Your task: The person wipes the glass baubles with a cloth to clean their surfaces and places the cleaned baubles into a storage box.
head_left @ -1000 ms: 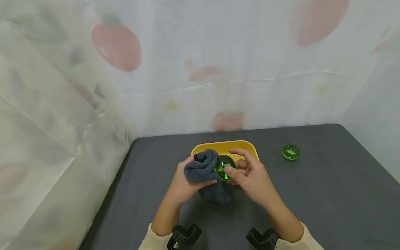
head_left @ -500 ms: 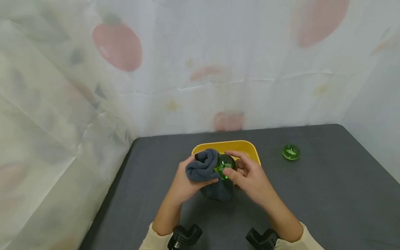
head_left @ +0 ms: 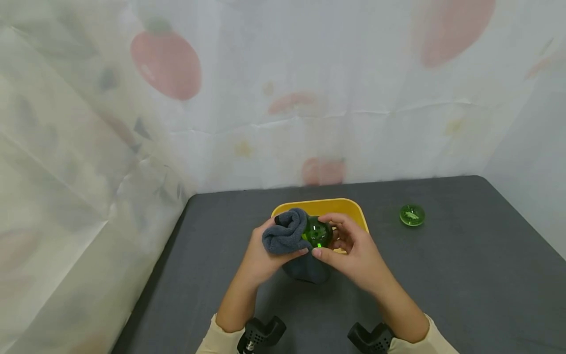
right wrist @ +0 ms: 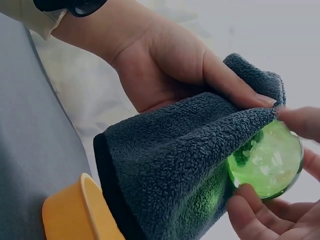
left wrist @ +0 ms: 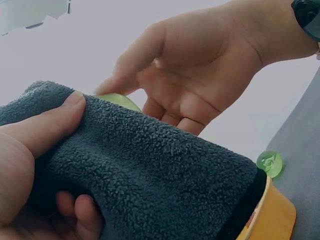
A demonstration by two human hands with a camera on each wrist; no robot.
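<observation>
- The left hand [head_left: 261, 253] grips a dark grey fleece cloth [head_left: 288, 236], thumb curled over its top fold and fingers tucked beneath, pressing the cloth against a green glass ball [head_left: 317, 232].
- The right hand [head_left: 355, 250] pinches the same ball between thumb and curled fingertips, so the ball is held up between both hands, above the near edge of the yellow tray [head_left: 336, 206].
- Compared with a second ago, the right fingers, then spread loosely above the ball, have closed down round it; the cloth's hanging end sits a little higher and the hands have drawn slightly nearer the tray.
- In the right wrist view the cloth [right wrist: 185, 165] covers the ball's left half, leaving the right half of the ball [right wrist: 267, 160] bare between the fingertips [right wrist: 247, 200].
- In the left wrist view the cloth [left wrist: 150, 170] hides nearly all of the ball [left wrist: 117, 100], only a pale green sliver showing.
- A second, smaller green glass piece [head_left: 411, 215] lies on the dark grey tabletop [head_left: 464, 275], well apart to the right of the tray.
- A pale curtain printed with red fruit [head_left: 165, 64] hangs behind and to the left of the table.
</observation>
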